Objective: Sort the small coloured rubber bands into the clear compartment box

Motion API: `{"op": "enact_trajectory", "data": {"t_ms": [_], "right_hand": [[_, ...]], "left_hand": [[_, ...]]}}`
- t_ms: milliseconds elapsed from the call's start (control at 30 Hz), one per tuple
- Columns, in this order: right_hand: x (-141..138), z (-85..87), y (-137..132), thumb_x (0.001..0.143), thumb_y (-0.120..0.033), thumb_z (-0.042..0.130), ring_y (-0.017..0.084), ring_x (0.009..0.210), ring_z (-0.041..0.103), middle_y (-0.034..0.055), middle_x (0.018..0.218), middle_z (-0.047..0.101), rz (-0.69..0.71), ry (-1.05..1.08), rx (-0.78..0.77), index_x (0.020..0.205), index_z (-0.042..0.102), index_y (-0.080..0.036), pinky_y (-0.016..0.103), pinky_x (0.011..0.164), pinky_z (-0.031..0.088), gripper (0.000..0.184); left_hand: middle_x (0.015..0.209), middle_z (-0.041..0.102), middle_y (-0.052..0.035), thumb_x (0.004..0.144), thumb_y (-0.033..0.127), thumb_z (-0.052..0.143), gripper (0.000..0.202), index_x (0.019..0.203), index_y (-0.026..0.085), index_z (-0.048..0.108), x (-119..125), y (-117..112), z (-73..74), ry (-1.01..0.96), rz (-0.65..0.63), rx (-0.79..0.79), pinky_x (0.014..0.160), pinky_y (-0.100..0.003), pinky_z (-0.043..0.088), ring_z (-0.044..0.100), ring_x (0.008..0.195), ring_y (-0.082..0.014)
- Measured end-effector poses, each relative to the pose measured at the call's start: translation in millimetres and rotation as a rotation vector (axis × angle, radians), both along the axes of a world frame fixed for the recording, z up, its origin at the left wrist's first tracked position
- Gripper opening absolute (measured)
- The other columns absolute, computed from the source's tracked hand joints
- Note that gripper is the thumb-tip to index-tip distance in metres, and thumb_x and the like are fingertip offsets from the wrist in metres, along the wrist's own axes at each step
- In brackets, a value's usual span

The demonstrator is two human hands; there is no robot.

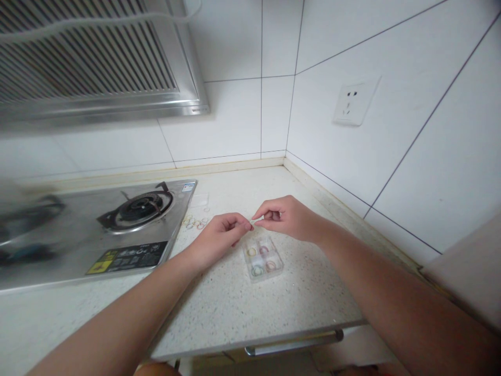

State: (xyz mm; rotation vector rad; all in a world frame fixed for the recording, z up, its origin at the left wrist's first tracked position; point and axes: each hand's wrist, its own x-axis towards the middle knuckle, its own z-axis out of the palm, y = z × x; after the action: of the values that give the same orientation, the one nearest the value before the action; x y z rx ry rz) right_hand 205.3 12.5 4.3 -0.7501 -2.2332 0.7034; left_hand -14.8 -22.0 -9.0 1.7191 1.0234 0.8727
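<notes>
My left hand and my right hand meet fingertip to fingertip above the counter, just behind a clear plastic box. Both are closed in a pinch. A thin pale bit shows between the fingertips, too small to name. The clear box is divided into several compartments. Small coloured rings lie inside it, among them a yellow ring, a green ring and a reddish ring. To the left of my left hand, several loose coloured rings are scattered on the counter, partly beside the stove's edge.
A flat clear piece lies behind the loose rings. At left is a steel gas stove with a black burner, under a range hood. Tiled walls meet behind the speckled counter; a socket is on the right wall.
</notes>
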Motion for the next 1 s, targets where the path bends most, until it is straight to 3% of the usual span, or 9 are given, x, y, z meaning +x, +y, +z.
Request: {"op": "enact_trajectory", "data": {"t_ms": [367,567,800,1000], "right_hand": [[0.1,0.5,0.2,0.085,-0.027,0.070,0.011,0.064,0.057,0.0029,0.074,0.072,0.025,-0.010,-0.025,0.090,0.075,-0.015,0.023,0.059,0.040,0.014],[-1.1,1.7,-1.8,0.089,-0.038,0.068,0.011,0.063,0.054,0.0019,0.071,0.068,0.023,-0.043,-0.016,0.086,0.072,-0.014,0.024,0.058,0.038,0.024],[-1.7,3.0,-3.1,0.093,-0.042,0.060,0.009,0.057,0.047,-0.0020,0.062,0.057,-0.007,-0.083,-0.005,0.086,0.071,-0.014,0.023,0.054,0.034,0.031],[-1.9,3.7,-3.7,0.095,-0.044,0.057,0.009,0.057,0.046,-0.0022,0.062,0.056,-0.002,-0.123,-0.026,0.084,0.068,-0.014,0.023,0.054,0.033,0.034]], "left_hand": [[0.060,0.046,0.0052,0.086,0.043,0.062,0.028,0.080,0.016,0.064,0.5,1.2,-1.3,0.010,0.001,0.016,0.053,-0.023,0.028,0.037,0.054,-0.0092],[0.061,0.046,0.0050,0.087,0.043,0.063,0.027,0.084,0.015,0.064,0.8,0.7,-0.7,-0.006,0.007,0.029,0.052,-0.022,0.027,0.037,0.054,-0.0090],[0.059,0.042,0.0065,0.087,0.045,0.064,0.029,0.087,0.016,0.063,0.4,1.6,-3.4,-0.008,0.036,0.047,0.050,-0.022,0.025,0.037,0.053,-0.0087],[0.057,0.042,0.0067,0.086,0.046,0.065,0.031,0.086,0.015,0.064,0.2,1.6,-0.5,-0.010,0.052,0.056,0.050,-0.023,0.025,0.036,0.052,-0.0090]]}}
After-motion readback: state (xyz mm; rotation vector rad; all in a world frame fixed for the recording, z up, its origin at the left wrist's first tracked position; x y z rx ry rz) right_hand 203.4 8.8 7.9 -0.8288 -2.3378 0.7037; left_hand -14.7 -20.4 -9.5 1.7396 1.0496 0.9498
